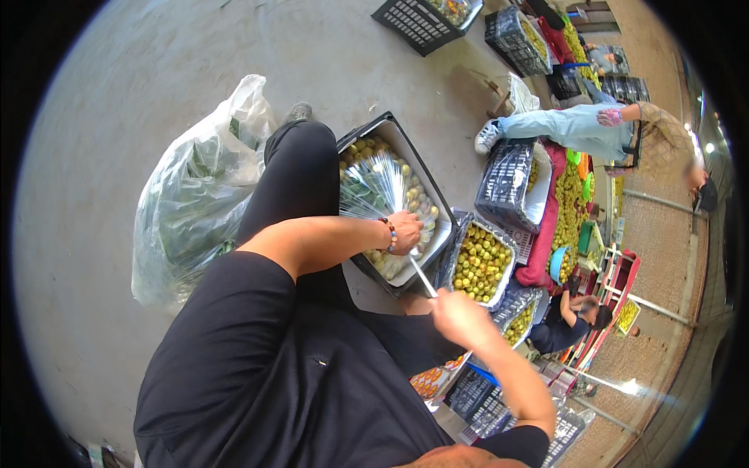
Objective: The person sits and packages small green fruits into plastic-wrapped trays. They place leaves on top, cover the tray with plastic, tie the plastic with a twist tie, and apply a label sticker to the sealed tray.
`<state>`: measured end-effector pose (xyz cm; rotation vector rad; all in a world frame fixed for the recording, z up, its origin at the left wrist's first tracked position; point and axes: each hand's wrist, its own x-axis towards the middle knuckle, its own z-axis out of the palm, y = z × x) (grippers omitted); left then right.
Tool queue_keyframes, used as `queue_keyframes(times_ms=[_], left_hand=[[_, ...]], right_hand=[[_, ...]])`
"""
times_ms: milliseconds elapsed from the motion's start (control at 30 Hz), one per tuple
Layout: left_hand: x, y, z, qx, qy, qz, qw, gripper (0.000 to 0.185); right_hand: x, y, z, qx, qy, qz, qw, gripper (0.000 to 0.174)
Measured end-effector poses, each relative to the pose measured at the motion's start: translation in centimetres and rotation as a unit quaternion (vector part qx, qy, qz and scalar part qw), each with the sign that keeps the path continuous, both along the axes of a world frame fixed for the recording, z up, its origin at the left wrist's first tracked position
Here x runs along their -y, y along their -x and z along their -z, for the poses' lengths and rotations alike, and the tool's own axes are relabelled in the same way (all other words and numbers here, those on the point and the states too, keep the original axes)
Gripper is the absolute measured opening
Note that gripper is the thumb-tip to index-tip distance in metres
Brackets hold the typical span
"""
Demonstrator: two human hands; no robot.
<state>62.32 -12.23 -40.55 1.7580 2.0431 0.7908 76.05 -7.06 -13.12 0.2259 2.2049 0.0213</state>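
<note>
My left hand (405, 233), with a beaded bracelet at the wrist, grips the gathered neck of a clear plastic liner (393, 181). The twisted tail of the liner (422, 276) runs taut to my right hand (462, 319), which is closed around its end and slightly blurred. Below my hands is a black plastic crate (430, 175) with white inner walls. Round yellow-green fruits (366, 149) fill it, and green leaves (360, 190) show through the pleated film. The crate stands between my knees.
A large translucent bag of leaves (199, 187) lies left of my leg. Fruit-filled crates (483, 263) stand close on the right, with a covered crate (509, 184) beyond. A person in light jeans (573, 131) stands by the fruit-covered table (564, 216); another person (564, 327) sits nearer.
</note>
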Motion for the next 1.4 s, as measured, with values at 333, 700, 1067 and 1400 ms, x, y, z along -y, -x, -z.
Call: queue_keyframes(times_ms=[333, 700, 1067, 1400], left_hand=[[-2.7, 0.4, -2.7, 0.108, 0.074, -0.055, 0.990, 0.043], [-2.9, -0.8, 3.3, -0.005, 0.120, -0.006, 0.993, 0.044], [-3.5, -1.7, 5.1, 0.002, 0.175, -0.018, 0.984, 0.027], [-2.1, -1.0, 0.9, -0.022, 0.045, -0.019, 0.999, 0.028]], right_hand=[[-9.3, 1.9, -0.8, -0.020, -0.094, -0.049, 0.994, 0.034], [-11.3, -3.7, 7.8, 0.123, -0.073, -0.037, 0.989, 0.033], [-12.2, -7.9, 12.2, -0.027, -0.059, 0.092, 0.994, 0.032], [-1.5, 3.8, -2.7, -0.004, 0.089, 0.089, 0.992, 0.033]])
